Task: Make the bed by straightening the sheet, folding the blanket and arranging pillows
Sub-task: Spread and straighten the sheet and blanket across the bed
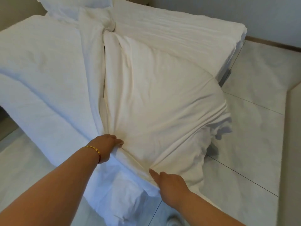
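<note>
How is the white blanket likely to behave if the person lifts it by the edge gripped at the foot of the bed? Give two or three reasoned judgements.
The blanket is probably floppy: it bunches into creases where the left hand and right hand grip it. It looks puffy, so likely light for its size. Its far corner hangs off the bed, so it may slide towards the floor.

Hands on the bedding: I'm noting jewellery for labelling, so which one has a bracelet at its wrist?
The left hand, gripping the bunched white blanket, has a gold bead bracelet at its wrist. The right hand has a bare wrist.
</note>
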